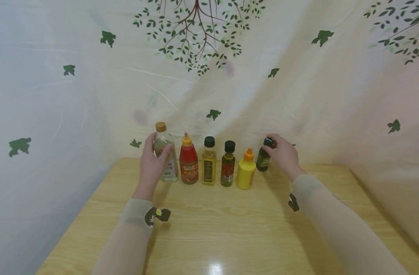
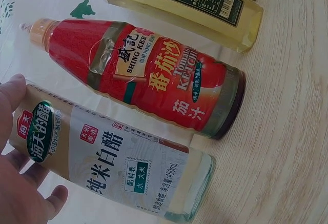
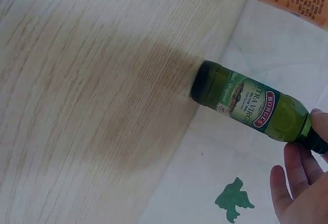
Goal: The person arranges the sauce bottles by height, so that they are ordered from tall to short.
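My left hand [image 1: 151, 165] grips a clear glass bottle of white rice vinegar [image 2: 128, 157] with a tan cap, at the left end of a row of bottles. Its thumb and fingers lie on either side of the bottle's upper part. My right hand [image 1: 285, 153] pinches a small green olive oil bottle [image 3: 251, 103] by its dark cap and neck, at the row's right end. In the head view, this bottle [image 1: 263, 160] leans slightly and stands farther back than its neighbours. Whether its base touches the table cannot be told.
Between the hands stand a red ketchup bottle [image 1: 189, 164], a square bottle of yellow oil [image 1: 209, 162], a dark-capped bottle with a red label [image 1: 228, 164] and a yellow squeeze bottle [image 1: 245, 173]. They line the back of the wooden table [image 1: 216, 225], before a leaf-printed curtain [image 1: 92, 103].
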### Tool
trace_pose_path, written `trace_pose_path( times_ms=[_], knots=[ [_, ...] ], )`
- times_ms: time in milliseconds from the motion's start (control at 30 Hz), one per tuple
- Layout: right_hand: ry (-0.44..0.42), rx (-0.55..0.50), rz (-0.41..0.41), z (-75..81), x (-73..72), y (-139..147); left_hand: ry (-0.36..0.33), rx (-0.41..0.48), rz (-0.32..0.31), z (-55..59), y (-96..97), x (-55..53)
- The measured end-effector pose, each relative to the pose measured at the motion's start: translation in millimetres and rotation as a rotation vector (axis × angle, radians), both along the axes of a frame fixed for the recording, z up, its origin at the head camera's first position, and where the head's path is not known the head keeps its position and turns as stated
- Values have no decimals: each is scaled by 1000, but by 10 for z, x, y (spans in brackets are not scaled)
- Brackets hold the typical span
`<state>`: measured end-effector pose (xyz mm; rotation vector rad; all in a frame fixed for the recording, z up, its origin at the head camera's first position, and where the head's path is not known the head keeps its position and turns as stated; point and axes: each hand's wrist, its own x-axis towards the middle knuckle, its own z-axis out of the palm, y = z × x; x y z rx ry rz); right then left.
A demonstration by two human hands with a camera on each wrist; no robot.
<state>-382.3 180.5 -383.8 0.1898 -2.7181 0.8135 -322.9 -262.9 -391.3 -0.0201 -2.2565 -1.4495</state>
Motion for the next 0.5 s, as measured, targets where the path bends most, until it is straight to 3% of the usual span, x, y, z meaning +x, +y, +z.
trace_pose_path(
  times_ms=[500],
  knots=[
    [-2, 2, -26, 7, 78, 4, 10, 4, -8, -11, -20, -24]
  ],
)
